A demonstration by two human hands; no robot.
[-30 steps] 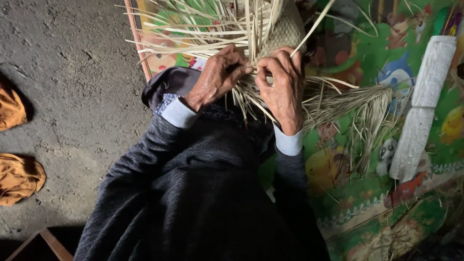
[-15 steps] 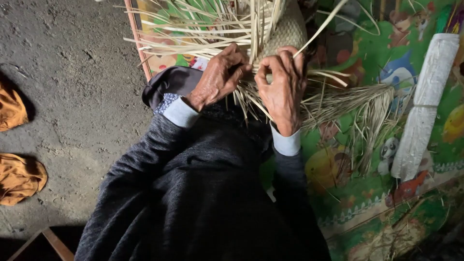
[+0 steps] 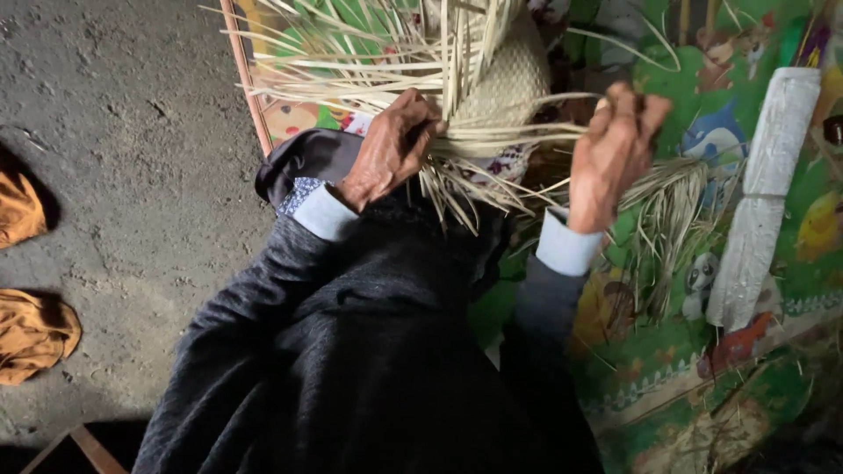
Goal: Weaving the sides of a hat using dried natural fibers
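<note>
The left hand (image 3: 391,149) is clamped on the woven straw piece (image 3: 505,83) at twelve o'clock; the right hand (image 3: 615,154) at two o'clock pinches loose straw strands (image 3: 518,132), over the colourful play mat (image 3: 773,369).

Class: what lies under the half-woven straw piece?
Under the half-woven straw piece lies a colourful cartoon-printed mat, with loose straw. The hands and dark sleeves hide the part nearest the person.

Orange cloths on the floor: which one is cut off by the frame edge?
The upper orange cloth: the left edge cuts it off. The lower orange cloth shows almost whole, folded, nearer the bottom corner.
</note>
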